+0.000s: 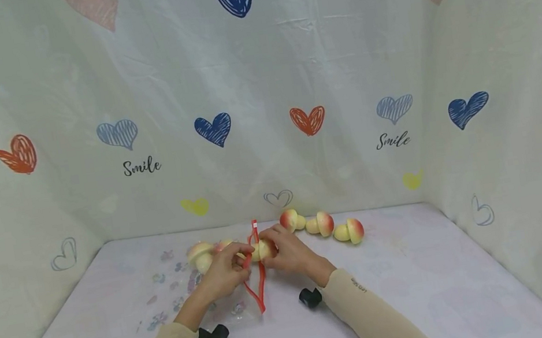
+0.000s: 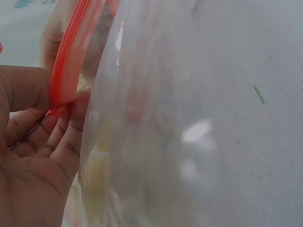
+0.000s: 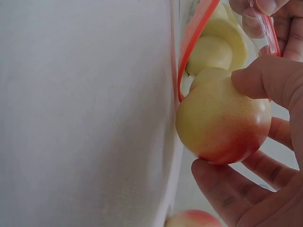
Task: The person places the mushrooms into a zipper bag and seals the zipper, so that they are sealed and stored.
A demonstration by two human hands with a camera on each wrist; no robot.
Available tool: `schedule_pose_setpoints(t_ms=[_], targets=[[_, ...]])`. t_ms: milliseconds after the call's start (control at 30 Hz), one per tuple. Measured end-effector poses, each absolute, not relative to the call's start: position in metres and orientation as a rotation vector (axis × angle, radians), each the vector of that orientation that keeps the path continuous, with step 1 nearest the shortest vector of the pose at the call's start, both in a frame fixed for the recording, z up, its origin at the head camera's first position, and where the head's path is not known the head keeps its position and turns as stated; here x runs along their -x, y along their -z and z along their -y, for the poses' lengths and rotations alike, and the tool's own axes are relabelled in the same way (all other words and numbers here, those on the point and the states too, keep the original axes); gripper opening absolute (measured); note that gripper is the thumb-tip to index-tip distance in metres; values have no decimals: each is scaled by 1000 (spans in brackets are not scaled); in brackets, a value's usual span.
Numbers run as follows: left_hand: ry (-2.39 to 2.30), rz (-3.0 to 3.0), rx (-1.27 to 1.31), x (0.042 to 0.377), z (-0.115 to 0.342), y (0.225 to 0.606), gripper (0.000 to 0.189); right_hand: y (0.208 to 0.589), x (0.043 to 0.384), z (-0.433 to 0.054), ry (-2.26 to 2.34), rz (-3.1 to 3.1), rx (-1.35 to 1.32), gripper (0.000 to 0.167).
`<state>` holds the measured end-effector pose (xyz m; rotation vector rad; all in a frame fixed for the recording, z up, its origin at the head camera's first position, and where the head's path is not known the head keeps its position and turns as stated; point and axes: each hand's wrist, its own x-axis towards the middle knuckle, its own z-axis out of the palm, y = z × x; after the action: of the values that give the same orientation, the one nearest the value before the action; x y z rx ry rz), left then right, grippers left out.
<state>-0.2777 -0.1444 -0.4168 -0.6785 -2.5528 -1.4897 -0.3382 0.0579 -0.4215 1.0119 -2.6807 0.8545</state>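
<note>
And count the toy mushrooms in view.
6 visible: one mushroom in the right grip, three mushrooms loose on the table to its right, two mushrooms inside the red-edged bag. More may be hidden behind the left grip.

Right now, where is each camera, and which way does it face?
Head: worn there, faces forward and down at the table; left hand, right hand and sleeves show.
Left wrist: worn there, faces the bag; left hand near, right hand partly hidden.
Right wrist: worn there, faces the mushroom; right hand near, left hand top right.
Both wrist views share the bag's red strip.
</note>
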Motion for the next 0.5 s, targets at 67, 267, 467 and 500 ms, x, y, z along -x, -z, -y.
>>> schedule_pose_setpoints(t_ms=[67,267,467,500], targets=[[1495,2552,680,278,145,417,44,422,339,-57,-857,2683,-1010,48],[1523,2549,686,279,145,420,43,424,339,-56,-874,2706,-995,47],[1536,2550,685,280,146,421,43,423,338,-55,-897,2683,-1012,47],[1534,2552,681,280,146,421,43,423,339,-55,-895,2680,-1014,48]])
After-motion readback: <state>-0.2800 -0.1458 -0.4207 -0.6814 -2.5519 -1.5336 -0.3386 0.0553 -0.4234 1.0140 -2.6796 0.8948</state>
